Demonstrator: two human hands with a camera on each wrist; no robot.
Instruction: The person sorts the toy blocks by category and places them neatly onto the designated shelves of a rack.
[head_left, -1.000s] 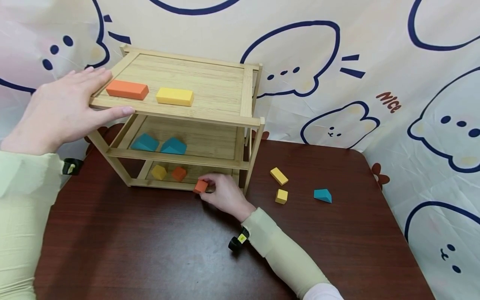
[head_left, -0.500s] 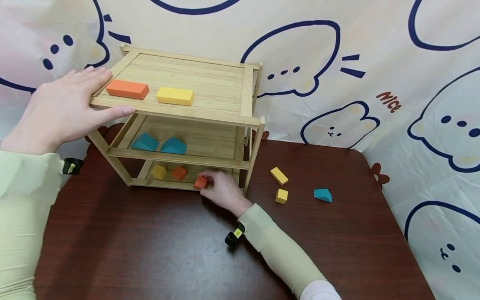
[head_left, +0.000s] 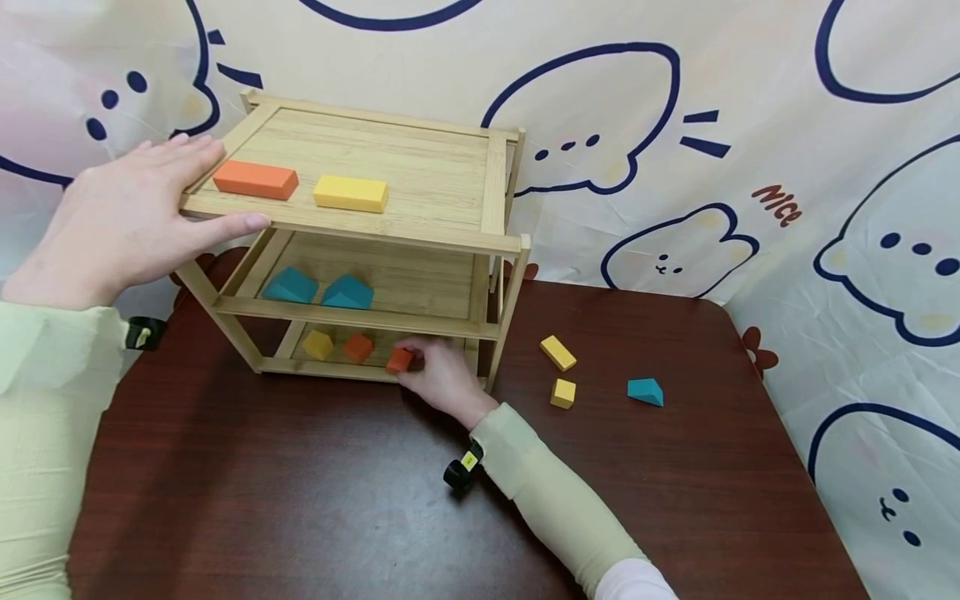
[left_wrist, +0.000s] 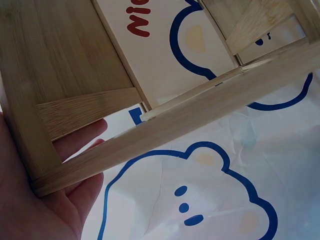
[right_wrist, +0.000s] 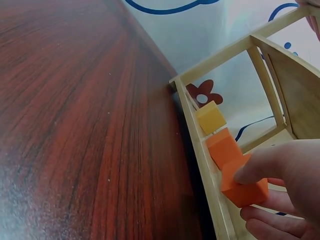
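Observation:
My right hand point(head_left: 447, 382) pinches an orange cube point(right_wrist: 244, 186) between thumb and fingers at the front of the bottom shelf point(head_left: 367, 373). Left of it on that shelf sit another orange cube point(head_left: 358, 347) and a yellow cube point(head_left: 318, 344). My left hand point(head_left: 123, 215) rests on the top left corner of the wooden rack point(head_left: 390, 150), thumb along the front edge. In the left wrist view its fingers point(left_wrist: 85, 195) stretch past the rack's corner. An orange block point(head_left: 256, 180) and a yellow block point(head_left: 350, 193) lie on the top shelf.
Two blue blocks point(head_left: 348, 292) sit on the middle shelf. On the dark table point(head_left: 300, 500), right of the rack, lie a yellow block point(head_left: 558, 352), a yellow cube point(head_left: 563, 393) and a blue block point(head_left: 646, 392). A patterned cloth point(head_left: 885, 275) hangs behind and at the right.
My right hand has moved slightly forward, carrying the orange cube from the rack's front edge in over the bottom shelf. My left hand has stayed in place.

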